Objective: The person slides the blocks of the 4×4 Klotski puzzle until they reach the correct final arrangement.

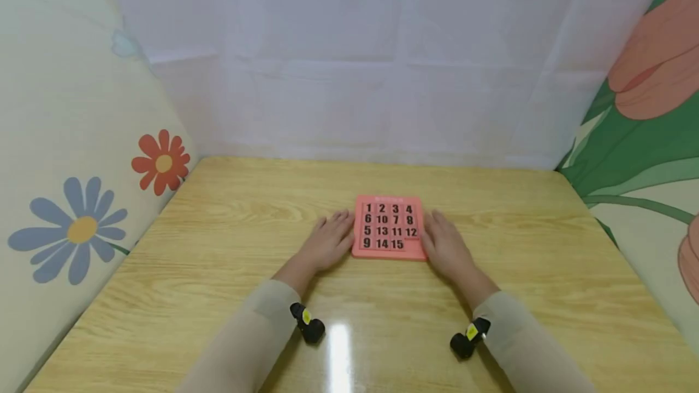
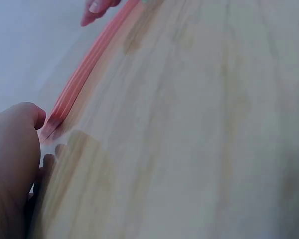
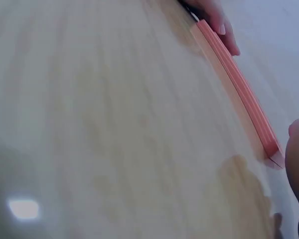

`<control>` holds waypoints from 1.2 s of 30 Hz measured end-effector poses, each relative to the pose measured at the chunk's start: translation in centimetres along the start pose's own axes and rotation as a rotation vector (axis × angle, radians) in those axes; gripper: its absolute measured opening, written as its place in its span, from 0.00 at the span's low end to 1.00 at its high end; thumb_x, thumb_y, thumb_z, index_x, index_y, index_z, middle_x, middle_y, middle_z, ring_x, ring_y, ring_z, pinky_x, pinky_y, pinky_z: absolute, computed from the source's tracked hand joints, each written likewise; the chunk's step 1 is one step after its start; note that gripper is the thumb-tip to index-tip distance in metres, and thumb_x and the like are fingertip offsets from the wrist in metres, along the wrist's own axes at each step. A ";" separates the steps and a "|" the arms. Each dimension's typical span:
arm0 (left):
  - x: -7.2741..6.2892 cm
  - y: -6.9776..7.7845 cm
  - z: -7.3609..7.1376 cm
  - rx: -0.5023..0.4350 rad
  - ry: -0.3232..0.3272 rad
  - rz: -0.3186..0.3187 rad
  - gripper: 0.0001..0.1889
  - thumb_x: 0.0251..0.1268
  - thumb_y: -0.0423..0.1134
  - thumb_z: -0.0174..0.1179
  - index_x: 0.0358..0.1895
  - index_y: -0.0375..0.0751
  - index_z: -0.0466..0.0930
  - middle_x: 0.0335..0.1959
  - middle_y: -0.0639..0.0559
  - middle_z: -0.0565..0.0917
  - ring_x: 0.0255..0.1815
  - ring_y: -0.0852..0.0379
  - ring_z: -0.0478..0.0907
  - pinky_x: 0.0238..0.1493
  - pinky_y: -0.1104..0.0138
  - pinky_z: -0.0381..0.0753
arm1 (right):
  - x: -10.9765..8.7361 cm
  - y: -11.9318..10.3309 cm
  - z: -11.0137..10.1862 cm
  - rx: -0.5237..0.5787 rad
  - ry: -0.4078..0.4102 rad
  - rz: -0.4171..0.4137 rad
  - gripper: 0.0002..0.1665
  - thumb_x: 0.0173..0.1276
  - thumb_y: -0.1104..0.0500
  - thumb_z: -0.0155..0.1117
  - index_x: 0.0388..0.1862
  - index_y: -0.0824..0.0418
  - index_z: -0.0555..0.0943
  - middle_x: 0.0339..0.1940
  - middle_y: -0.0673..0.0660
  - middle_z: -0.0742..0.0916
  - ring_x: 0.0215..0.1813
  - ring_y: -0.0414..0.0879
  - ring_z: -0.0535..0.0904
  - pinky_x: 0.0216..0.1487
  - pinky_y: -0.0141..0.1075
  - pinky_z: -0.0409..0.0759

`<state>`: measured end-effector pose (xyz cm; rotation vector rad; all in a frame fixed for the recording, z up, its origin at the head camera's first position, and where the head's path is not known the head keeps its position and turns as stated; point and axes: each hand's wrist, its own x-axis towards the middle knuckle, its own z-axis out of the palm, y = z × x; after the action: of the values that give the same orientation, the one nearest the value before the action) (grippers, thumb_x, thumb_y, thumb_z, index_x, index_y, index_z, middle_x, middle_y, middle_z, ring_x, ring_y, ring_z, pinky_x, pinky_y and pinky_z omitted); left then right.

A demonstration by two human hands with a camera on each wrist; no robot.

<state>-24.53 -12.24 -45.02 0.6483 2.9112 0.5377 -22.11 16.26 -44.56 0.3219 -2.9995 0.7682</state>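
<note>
A pink sliding number puzzle (image 1: 389, 255) lies flat on the wooden table, its black-numbered tiles facing up. The top row reads 1, 2, 3, 4, and the gap is at the bottom right corner, below 12. My left hand (image 1: 326, 242) rests palm down on the table at the puzzle's left edge, fingers extended. On the opposite side, my right hand (image 1: 445, 244) lies the same way, along the right edge. Each wrist view shows the puzzle's pink side edge (image 2: 84, 69) low on the tabletop, with a thumb close to its near corner.
The wooden table (image 1: 246, 199) reaches back to a white cloth (image 1: 327, 102). Flower-patterned cloths (image 1: 82, 138) hang along both sides. Black wrist cameras (image 1: 310, 325) sit on both sleeves. Light reflects off the table's front.
</note>
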 end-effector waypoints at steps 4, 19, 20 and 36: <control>-0.3 0.2 0.1 0.019 -0.002 0.023 0.32 0.80 0.54 0.32 0.79 0.42 0.48 0.80 0.44 0.49 0.82 0.45 0.44 0.81 0.48 0.38 | -0.8 -0.1 0.5 0.007 0.009 -0.044 0.33 0.79 0.49 0.42 0.76 0.65 0.60 0.79 0.66 0.61 0.80 0.61 0.53 0.80 0.53 0.50; -0.8 0.4 0.3 0.034 -0.032 0.043 0.31 0.80 0.51 0.33 0.79 0.42 0.47 0.81 0.46 0.49 0.82 0.44 0.43 0.81 0.47 0.38 | -3.5 -0.9 1.9 0.015 0.011 -0.164 0.31 0.78 0.50 0.48 0.73 0.65 0.66 0.78 0.64 0.64 0.79 0.59 0.57 0.80 0.52 0.54; -0.7 0.3 0.3 0.036 -0.026 0.046 0.31 0.80 0.51 0.33 0.79 0.42 0.47 0.80 0.46 0.50 0.82 0.43 0.43 0.81 0.47 0.38 | -3.6 -1.0 1.9 0.012 0.007 -0.176 0.31 0.78 0.50 0.48 0.73 0.65 0.66 0.78 0.63 0.65 0.79 0.59 0.57 0.80 0.52 0.54; -0.1 0.2 0.3 0.080 -0.021 0.041 0.31 0.80 0.52 0.31 0.79 0.46 0.46 0.81 0.50 0.49 0.82 0.45 0.42 0.81 0.48 0.37 | -4.6 -1.8 2.1 -0.095 -0.005 -0.312 0.29 0.75 0.52 0.52 0.71 0.64 0.70 0.74 0.61 0.71 0.76 0.56 0.64 0.79 0.50 0.58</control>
<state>-24.26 -12.03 -45.25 0.7203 2.9178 0.4181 -17.19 14.62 -45.92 0.7647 -2.8732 0.5938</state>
